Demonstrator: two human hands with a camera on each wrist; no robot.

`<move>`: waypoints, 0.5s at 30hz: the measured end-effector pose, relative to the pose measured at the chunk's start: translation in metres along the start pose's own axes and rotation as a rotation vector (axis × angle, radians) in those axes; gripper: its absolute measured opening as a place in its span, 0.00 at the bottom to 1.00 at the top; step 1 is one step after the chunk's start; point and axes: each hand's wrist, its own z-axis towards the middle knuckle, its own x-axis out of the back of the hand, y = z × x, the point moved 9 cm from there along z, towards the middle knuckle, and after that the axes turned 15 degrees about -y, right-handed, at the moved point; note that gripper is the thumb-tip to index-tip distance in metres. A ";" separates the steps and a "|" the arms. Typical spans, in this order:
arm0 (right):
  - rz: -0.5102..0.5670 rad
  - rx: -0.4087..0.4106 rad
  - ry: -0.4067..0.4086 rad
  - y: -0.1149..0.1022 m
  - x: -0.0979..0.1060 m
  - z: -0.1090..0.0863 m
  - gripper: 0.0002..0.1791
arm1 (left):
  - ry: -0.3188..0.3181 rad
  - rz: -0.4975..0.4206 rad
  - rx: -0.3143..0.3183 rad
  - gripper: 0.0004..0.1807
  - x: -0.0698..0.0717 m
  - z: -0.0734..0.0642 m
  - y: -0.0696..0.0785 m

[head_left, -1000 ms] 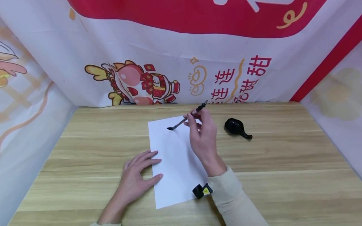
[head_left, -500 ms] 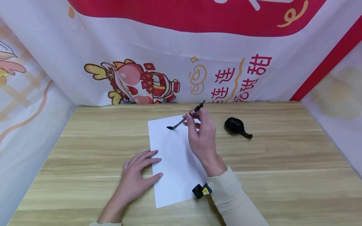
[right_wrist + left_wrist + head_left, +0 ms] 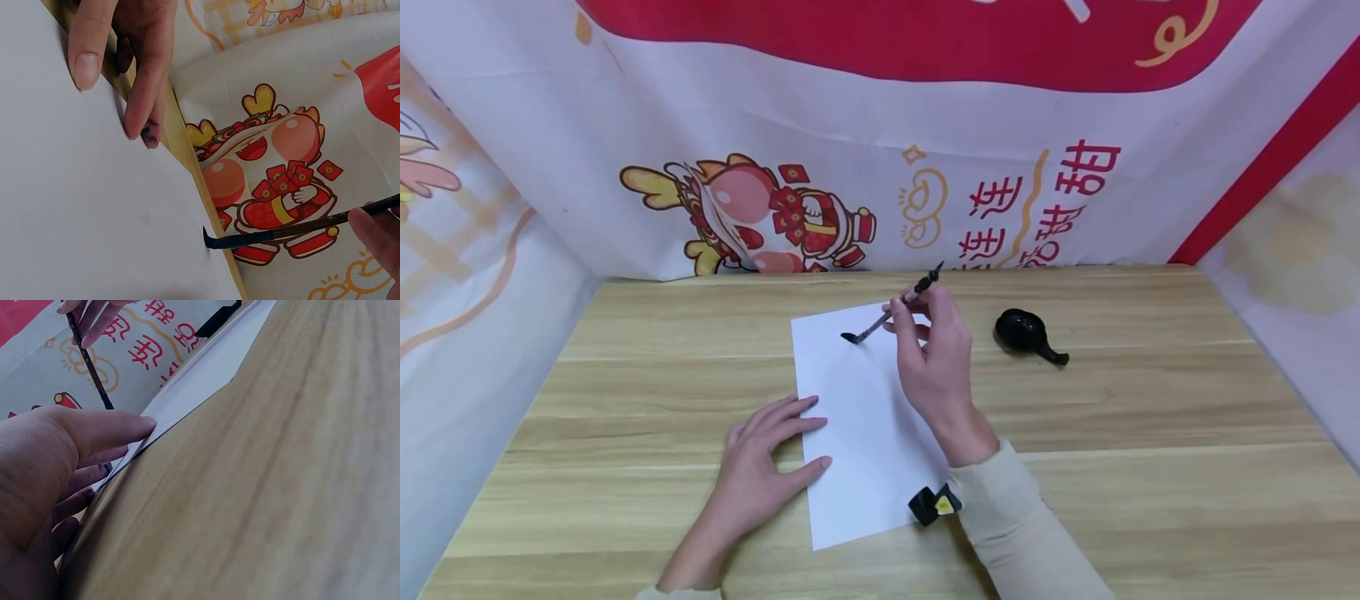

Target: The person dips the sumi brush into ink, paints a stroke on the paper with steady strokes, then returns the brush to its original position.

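Note:
My right hand [image 3: 936, 358] pinches a writing brush [image 3: 891, 312] by its handle, tilted, with the dark bristles low at the upper left part of a white paper sheet [image 3: 857, 450]. In the right wrist view the bristle tip [image 3: 209, 240] bends sideways where it meets the sheet. No ink mark shows on the paper in the head view. My left hand [image 3: 763, 471] lies spread at the sheet's left edge, fingertips and thumb resting on it. Dark stains show on some left fingertips [image 3: 105, 469] in the left wrist view.
A glossy black, gourd-like object with a short curved stem [image 3: 1022, 333] lies right of the paper on the wooden table [image 3: 1150, 467]. A printed cloth [image 3: 760, 108] hangs behind the table. A black wrist camera [image 3: 925, 505] on the right sleeve overlaps the sheet's lower right corner.
The brush and right hand stay almost in place, with only a very slight shift left. The left hand and the paper hold still; the whole view drifts slightly.

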 end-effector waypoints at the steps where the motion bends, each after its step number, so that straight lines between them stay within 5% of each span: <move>1: -0.001 -0.003 0.000 0.000 0.000 0.000 0.08 | 0.000 0.000 0.001 0.25 0.000 0.000 0.000; 15: 0.008 -0.018 0.003 0.000 -0.002 -0.001 0.08 | -0.007 -0.011 0.011 0.25 -0.001 0.000 -0.001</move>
